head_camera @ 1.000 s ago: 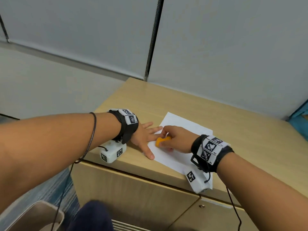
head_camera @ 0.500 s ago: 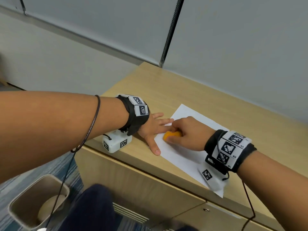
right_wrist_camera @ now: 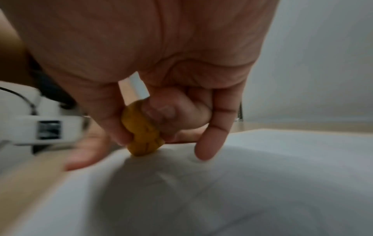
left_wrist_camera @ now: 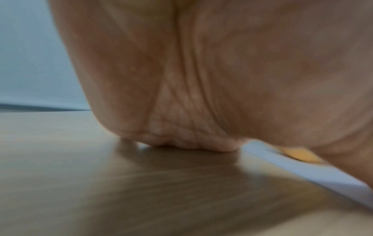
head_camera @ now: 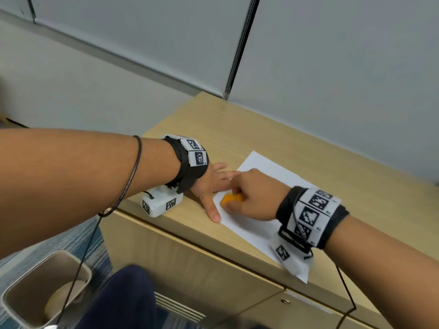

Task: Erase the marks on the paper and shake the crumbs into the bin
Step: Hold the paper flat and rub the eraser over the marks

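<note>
A white sheet of paper (head_camera: pixel 266 176) lies on the wooden cabinet top (head_camera: pixel 320 157). My right hand (head_camera: pixel 247 193) pinches an orange eraser (head_camera: pixel 231 199) between thumb and fingers and presses its lower end on the paper's left part; the right wrist view shows the eraser (right_wrist_camera: pixel 142 131) on the paper (right_wrist_camera: pixel 242 183) with the little finger touching the sheet. My left hand (head_camera: pixel 213 184) lies flat with straight, spread fingers, holding down the paper's left edge. Its palm (left_wrist_camera: pixel 201 79) fills the left wrist view. No marks are visible. A beige bin (head_camera: pixel 35 290) stands on the floor at lower left.
The cabinet's front edge (head_camera: pixel 190 241) runs just below both hands, with drawer fronts beneath. Grey partition walls (head_camera: pixel 332 67) rise behind the cabinet. My dark-trousered knee (head_camera: pixel 123 298) is beside the bin, which holds a pale round object. Blue carpet covers the floor.
The head view has swung left and down, bringing the bin fully into sight. My right hand has shifted the eraser slightly on the paper; the left hand stays pressed flat.
</note>
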A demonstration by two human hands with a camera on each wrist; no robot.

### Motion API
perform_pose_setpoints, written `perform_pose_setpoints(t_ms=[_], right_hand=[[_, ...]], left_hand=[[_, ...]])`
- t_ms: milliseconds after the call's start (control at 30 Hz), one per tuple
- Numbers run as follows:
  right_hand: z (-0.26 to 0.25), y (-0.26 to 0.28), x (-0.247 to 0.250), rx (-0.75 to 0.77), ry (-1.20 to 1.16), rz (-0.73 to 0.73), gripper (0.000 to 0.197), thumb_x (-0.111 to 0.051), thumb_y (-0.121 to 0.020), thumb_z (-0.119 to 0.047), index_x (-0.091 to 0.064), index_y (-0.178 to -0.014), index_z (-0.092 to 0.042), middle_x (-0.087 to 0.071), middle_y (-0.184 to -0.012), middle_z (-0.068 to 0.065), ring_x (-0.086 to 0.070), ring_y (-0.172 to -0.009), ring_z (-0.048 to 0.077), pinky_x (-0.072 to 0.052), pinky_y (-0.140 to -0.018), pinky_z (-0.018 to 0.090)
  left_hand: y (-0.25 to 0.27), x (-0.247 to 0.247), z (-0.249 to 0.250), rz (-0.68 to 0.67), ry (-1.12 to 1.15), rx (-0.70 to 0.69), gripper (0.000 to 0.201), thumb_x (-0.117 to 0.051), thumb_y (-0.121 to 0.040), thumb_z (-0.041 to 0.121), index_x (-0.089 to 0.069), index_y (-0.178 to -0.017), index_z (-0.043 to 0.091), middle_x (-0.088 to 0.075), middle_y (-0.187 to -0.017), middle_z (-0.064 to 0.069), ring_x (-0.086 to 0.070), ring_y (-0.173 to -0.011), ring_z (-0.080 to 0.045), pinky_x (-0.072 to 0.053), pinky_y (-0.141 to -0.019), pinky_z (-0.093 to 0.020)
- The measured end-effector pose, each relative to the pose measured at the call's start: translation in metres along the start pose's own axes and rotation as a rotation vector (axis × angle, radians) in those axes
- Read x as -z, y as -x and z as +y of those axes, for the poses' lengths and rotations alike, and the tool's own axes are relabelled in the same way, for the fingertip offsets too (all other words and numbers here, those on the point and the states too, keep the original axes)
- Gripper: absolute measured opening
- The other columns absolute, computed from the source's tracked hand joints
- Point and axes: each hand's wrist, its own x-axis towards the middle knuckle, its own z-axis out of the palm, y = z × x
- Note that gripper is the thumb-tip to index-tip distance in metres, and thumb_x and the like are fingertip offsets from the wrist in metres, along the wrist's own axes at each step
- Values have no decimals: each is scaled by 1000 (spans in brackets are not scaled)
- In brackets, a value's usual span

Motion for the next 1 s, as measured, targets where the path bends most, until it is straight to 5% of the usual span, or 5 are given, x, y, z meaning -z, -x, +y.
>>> perform_pose_setpoints(t_ms=[200, 367, 667, 833, 1000], right_hand=[[19, -8, 8, -140, -30, 69, 38, -63, -88, -41, -63, -76, -5, -66, -71, 12, -54, -61, 21, -45, -57, 35], [3, 7, 6, -8, -79, -120, 37, -70, -84, -48, -67, -81, -11, -59, -67, -1, -53, -61, 16, -47, -60, 34], [9, 4, 10, 3, -77, -146, 36, -75, -81, -47, -65, -74, -13, -51, -59, -8, -48, -54, 12, -41, -56, 29], [18, -5, 15, -98, -24, 4, 36, -73, -82, -46, -58, -67, -17, -55, -61, -2, -50, -56, 16, -43, -58, 33], [3, 6, 12, -14, -65, -165, 35, -76, -79, -49, -66, -75, -16, -53, -61, -9, -50, -56, 11, -40, -55, 27]], left_hand=[[4, 2, 4, 10, -16, 4, 113, -58, -82, 69, 24, -151, 33, 33, -159, 6, 28, -147, -24, 10, -115, -54], [-4, -2, -3, -24, 4, 9, 114, -59, -79, 74, 23, -150, 39, 34, -158, 10, 30, -146, -25, 10, -114, -60], [-4, -1, -4, -22, -4, 16, 116, -59, -78, 73, 25, -149, 39, 33, -158, 10, 27, -147, -27, 7, -114, -61], [-4, -2, -1, 21, -8, 1, 117, -61, -78, 72, 27, -148, 38, 31, -160, 9, 23, -149, -28, 4, -115, -60], [-8, -4, -6, -12, -6, 11, 117, -59, -76, 76, 25, -149, 40, 32, -159, 10, 27, -148, -27, 5, -114, -63]])
